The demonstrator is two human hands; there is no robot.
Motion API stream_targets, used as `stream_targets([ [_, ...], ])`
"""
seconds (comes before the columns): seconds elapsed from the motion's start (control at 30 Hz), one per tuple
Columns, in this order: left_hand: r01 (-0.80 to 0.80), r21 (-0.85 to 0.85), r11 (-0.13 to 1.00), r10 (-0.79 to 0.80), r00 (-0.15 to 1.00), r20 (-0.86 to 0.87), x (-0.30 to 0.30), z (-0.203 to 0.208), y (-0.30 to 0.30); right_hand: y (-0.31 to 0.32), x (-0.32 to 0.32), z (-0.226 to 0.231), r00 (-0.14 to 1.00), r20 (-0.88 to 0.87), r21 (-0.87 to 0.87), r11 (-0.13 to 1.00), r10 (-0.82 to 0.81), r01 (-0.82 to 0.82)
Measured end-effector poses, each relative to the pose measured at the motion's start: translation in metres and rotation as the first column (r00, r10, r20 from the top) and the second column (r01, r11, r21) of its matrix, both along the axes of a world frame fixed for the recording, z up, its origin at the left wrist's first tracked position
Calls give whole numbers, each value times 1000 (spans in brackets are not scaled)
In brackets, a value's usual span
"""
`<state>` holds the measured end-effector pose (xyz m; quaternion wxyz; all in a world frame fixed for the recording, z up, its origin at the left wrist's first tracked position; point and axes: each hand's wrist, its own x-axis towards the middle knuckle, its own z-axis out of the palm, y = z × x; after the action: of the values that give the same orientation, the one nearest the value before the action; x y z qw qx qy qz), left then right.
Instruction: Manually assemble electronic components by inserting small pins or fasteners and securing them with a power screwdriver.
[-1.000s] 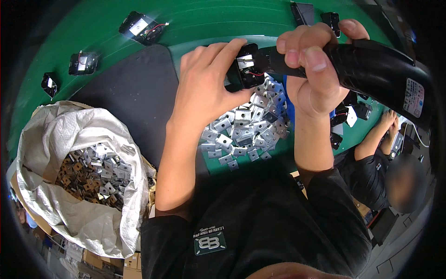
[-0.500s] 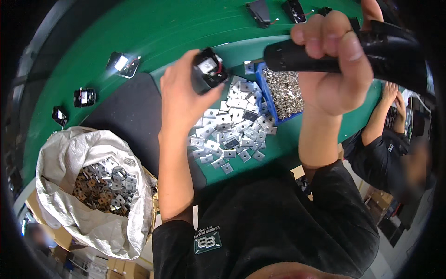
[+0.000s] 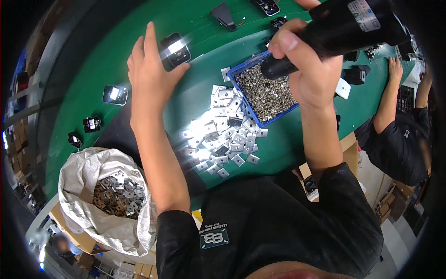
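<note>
My left hand (image 3: 151,69) is empty, its fingers stretched out over the green work surface. Right beside its thumb and fingers lies a black housing (image 3: 179,55) with a bright, shiny patch. In my right hand (image 3: 313,74) is a black electric screwdriver (image 3: 341,30), a thick dark body with a pale label. Its narrower end hangs over a blue tray (image 3: 247,103) full of small metal screws (image 3: 267,95); whether it touches them I cannot tell. Left of the tray, a pile of silver square plates with holes (image 3: 227,135) is spread out.
More black housings (image 3: 114,95) lie along the left, and others (image 3: 224,17) at the far side. A white sack (image 3: 76,209) of metal clips stands at the lower left, by a dark mat (image 3: 118,137). To the right, a co-worker's hand (image 3: 395,69) rests near another housing (image 3: 357,74).
My left hand has let go of the black housing, which now lies on the green surface, and its fingers have spread. The screwdriver's narrow end has come down toward the screw tray.
</note>
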<state>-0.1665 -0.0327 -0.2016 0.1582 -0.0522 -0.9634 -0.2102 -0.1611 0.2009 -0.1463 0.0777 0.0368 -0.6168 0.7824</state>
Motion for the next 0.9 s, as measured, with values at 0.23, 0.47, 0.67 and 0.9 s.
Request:
stream_targets([
  [0.23,419,194,887,-429,903,11,18,2,41,-8,-11,-23,972,-193,21,991,132,-130],
  [0.47,463,212,861,-502,840,204,14,-5,45,-4,-9,-19,958,-258,17,991,129,-129],
  [0.67,447,247,860,-499,839,219,11,-7,43,-1,-9,-13,951,-268,0,987,156,-162],
  [0.9,288,312,905,-369,897,244,-7,-5,37,-2,-7,-7,974,-206,125,990,94,-69],
])
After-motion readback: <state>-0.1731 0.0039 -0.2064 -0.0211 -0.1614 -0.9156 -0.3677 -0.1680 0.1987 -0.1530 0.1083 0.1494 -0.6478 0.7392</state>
